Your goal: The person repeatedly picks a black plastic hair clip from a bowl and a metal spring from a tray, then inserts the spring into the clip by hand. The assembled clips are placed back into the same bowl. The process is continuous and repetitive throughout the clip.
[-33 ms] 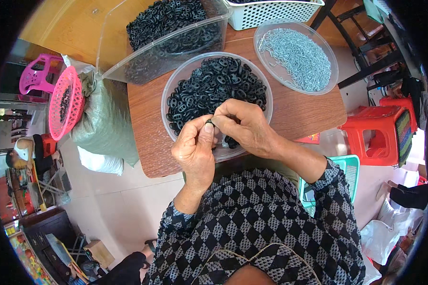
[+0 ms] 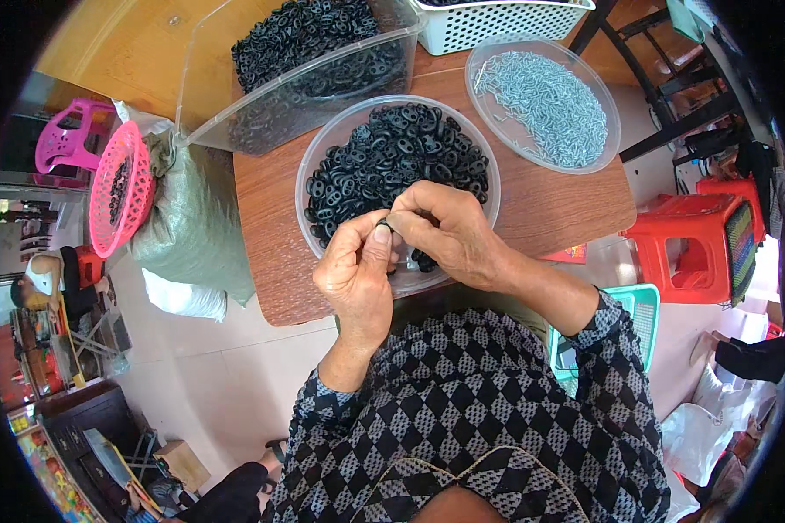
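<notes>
Over the bowl of black rings [image 2: 392, 148], beside the screw bowl [image 2: 545, 105], both hands' grips [image 2: 355, 279] [image 2: 449, 231] pinch one ring [image 2: 384, 227].

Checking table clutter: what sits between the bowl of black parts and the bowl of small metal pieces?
Head view: nothing; only bare wooden tabletop separates the bowl of black parts from the bowl of metal pieces.
</notes>
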The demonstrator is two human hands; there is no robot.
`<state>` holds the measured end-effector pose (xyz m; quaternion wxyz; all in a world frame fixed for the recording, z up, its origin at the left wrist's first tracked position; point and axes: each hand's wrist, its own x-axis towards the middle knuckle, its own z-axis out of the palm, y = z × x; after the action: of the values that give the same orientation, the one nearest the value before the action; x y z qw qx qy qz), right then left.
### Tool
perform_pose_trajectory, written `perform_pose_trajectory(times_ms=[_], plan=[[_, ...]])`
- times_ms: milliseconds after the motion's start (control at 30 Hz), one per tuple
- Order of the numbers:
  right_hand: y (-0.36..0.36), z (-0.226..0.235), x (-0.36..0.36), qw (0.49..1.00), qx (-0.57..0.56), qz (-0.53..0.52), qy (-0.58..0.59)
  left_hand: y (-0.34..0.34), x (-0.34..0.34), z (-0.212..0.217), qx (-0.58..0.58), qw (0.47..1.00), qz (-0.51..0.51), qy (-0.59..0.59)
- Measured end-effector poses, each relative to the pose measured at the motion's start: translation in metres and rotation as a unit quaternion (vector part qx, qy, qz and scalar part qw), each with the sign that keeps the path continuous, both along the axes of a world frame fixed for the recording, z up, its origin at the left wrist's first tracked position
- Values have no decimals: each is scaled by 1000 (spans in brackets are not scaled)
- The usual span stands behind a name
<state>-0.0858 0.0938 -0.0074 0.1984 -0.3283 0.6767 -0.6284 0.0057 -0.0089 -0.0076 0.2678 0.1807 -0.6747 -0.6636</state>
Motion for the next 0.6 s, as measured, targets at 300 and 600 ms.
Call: perform_pose_trajectory(times_ms=[300, 600], plan=[[-8, 0, -10, 990, 15, 4, 137, -10, -5, 0, 74, 997, -25, -2], [6, 6, -32, 965, 19, -34, 259, -26, -3, 4, 89, 996, 18, 16]])
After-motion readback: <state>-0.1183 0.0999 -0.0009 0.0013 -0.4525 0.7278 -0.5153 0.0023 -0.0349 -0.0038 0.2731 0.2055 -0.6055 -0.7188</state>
